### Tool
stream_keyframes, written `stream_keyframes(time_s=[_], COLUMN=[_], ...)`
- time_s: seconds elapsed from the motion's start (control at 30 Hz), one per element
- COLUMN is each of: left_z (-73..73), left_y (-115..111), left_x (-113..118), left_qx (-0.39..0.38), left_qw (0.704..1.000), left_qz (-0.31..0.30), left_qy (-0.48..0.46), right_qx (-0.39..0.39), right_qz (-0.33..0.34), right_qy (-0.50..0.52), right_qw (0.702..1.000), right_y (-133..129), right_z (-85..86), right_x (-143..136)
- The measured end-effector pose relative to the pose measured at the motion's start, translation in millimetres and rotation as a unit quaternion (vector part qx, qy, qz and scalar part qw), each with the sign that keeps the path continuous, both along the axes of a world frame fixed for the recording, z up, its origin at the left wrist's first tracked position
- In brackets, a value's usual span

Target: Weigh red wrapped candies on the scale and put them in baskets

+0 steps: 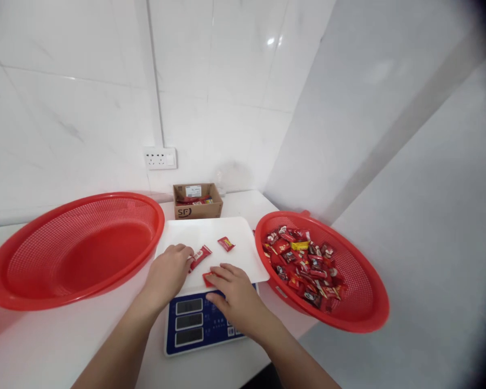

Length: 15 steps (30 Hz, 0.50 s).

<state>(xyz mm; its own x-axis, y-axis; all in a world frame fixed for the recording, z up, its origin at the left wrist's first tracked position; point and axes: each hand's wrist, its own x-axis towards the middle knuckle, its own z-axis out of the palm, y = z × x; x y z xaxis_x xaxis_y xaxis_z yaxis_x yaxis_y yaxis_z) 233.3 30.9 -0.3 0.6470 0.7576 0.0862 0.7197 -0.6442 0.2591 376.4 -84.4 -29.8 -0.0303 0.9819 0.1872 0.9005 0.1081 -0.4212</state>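
Observation:
On the white weighing tray (172,232) lie several wrapped sweets. My left hand (168,275) is at the tray's left side, fingers curled and closed on the near end of a long red sweet packet (200,257). Over the tray's front edge reaches my right hand (241,300), with thumb and fingers apart. Its fingertips rest on a small red wrapped sweet (207,279), partly covered by them. Farther back, a red sweet with a yellow patch (226,243) lies untouched. Below the tray is the scale's blue panel (210,334), with three dark displays; my right hand covers some of its keys.
A red perforated basket (364,308) on the right holds many wrapped sweets. Another red basket (101,267) stands at left, its bottom bare. Behind the tray is a cardboard box (204,211) with packets inside. A wall socket (161,158) sits above the white table (105,346).

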Motion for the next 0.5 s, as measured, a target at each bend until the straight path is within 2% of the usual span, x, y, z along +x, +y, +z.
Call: stream_keyframes(time_s=[0.1, 0.17, 0.23, 0.3, 0.33, 0.4, 0.47, 0.5], left_z=[-0.2, 4.2, 9.6, 10.3, 6.8, -10.3, -39.0, -55.1], left_y=[2, -3, -17, -40, -53, -81, -107, -117], left_x=[-1, 0, 1, 4, 5, 10, 15, 18], left_qx=[0.019, 0.010, -0.052, -0.178, -0.264, -0.455, -0.622, -0.664], left_qw=[0.999, 0.994, 0.975, 0.940, 0.914, 0.830, 0.720, 0.685], left_qz=[-0.011, -0.034, -0.076, -0.136, -0.175, -0.236, -0.258, -0.255], left_qy=[-0.026, -0.101, -0.200, -0.256, -0.255, -0.220, -0.169, -0.156], right_qx=[-0.003, 0.006, 0.020, 0.025, 0.022, -0.008, -0.043, -0.069], right_qz=[-0.033, -0.047, -0.068, -0.111, -0.140, -0.195, -0.235, -0.257], right_qy=[-0.026, -0.033, -0.034, -0.037, -0.040, -0.043, -0.046, -0.045], right_qw=[0.999, 0.998, 0.997, 0.993, 0.989, 0.980, 0.970, 0.963], right_y=[6, 5, -1, -11, -16, -28, -40, -45], right_z=[1.2, 8.3, 18.4, 28.6, 32.7, 37.5, 36.3, 33.7], right_x=[7, 17, 33, 56, 70, 104, 144, 164])
